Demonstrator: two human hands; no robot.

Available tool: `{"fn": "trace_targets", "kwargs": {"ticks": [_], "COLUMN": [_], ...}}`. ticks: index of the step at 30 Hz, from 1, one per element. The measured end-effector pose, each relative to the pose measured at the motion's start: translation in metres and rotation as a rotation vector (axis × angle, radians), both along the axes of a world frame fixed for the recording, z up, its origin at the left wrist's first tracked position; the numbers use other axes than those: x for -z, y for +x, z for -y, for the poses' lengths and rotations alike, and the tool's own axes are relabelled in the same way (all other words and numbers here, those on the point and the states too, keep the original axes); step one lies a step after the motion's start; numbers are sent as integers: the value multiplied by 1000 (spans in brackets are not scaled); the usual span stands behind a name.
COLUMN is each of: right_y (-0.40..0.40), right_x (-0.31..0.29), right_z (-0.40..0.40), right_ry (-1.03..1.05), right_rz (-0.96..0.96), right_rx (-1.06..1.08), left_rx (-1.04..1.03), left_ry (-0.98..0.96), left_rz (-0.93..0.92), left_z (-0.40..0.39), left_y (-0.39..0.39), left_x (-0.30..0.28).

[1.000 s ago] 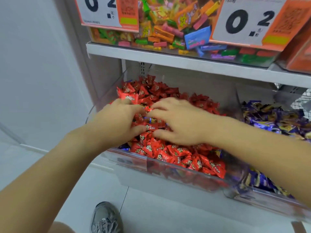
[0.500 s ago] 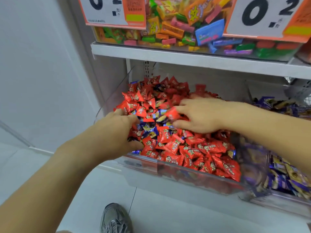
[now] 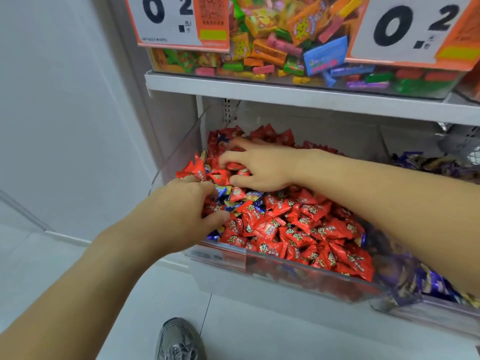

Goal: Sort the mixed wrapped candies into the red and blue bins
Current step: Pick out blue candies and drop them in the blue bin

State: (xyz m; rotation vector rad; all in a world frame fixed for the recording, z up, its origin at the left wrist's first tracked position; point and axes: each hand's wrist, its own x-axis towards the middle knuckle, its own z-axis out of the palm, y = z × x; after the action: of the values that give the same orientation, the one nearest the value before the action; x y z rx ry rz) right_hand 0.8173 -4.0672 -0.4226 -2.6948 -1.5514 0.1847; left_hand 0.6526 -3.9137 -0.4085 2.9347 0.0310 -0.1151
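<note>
Both hands rummage in the clear plastic bin [image 3: 285, 271] of red wrapped candies [image 3: 298, 229].
Left hand [image 3: 181, 203] curls over blue wrapped candies [image 3: 226, 193]; right hand [image 3: 259, 165] pinches red ones: light, crinkly, slippery, best pinched at the twisted ends.

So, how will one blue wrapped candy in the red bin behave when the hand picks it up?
The blue wrapped candy is small, so probably light. Its foil looks glossy, so it may slip. It lies loose among red candies, so neighbours will likely shift.
</note>
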Motion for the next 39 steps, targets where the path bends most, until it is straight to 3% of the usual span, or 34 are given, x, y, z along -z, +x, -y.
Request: {"fn": "trace_targets", "kwargs": {"ticks": [3, 8, 11, 13, 15, 17, 19, 23, 25, 29, 34, 39], "right_y": [-1, -21, -38, -47, -51, -50, -46, -45, -37, 10, 40, 32], "right_x": [-7, -25, -35, -31, -20, -7, -1, -29, -42, -39, -4, -1], "right_z": [46, 96, 82, 56, 33, 21, 27, 47, 44, 9, -32, -28], "right_ry": [-96, -105, -63, 81, 121, -44, -167, -227, -137, 159, 36, 44], "right_rz": [9, -7, 122, 159, 36, -94, -99, -134, -203, -156, -218, -281], "right_rx": [61, 207, 240, 138, 58, 70, 85, 12, 69, 118, 137, 138], "left_rx": [-6, 29, 60, 75, 74, 52, 52, 84, 84, 29, -65, -88], "left_ry": [36, 296, 174, 79, 13, 29, 93, 119, 96, -18, -108, -173], "left_rz": [6, 100, 143, 188, 220, 181, 141, 125, 119, 144, 226, 228], "left_z": [2, 15, 21, 21, 19, 15, 10, 6, 5, 6, 6, 8], "left_y": [-2, 2, 13, 21, 26, 28, 32, 36, 37, 34, 29, 27], "left_x": [0, 0, 4, 10, 12, 13, 16, 19, 20, 14, 9, 8]}}
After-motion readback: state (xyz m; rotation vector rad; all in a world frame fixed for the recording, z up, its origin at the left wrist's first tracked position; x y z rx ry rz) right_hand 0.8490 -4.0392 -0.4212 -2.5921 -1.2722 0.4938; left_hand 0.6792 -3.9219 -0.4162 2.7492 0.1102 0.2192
